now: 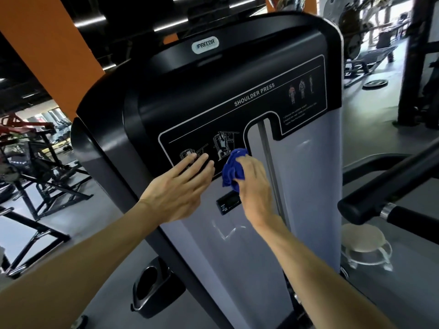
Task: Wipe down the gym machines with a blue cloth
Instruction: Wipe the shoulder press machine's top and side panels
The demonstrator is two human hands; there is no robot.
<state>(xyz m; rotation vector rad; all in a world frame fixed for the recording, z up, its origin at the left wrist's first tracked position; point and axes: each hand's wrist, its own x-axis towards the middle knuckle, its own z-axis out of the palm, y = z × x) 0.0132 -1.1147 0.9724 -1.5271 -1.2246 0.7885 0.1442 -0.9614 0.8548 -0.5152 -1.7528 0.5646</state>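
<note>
A shoulder press machine [308, 174] with a grey shroud and a black instruction panel fills the middle of the head view. My right hand [255, 186] grips a bunched blue cloth [234, 167] and holds it against the lower edge of the black panel, beside the vertical slot. My left hand [183, 186] lies flat with straight fingers on the panel, just left of the cloth, covering part of a white diagram.
A black padded handle bar [380, 200] juts in from the right. A low round stool [364, 243] stands on the floor at the right. A black cup holder [152, 288] hangs low on the machine's left side. Other machine frames [40, 176] crowd the left; an orange column [47, 43] rises behind.
</note>
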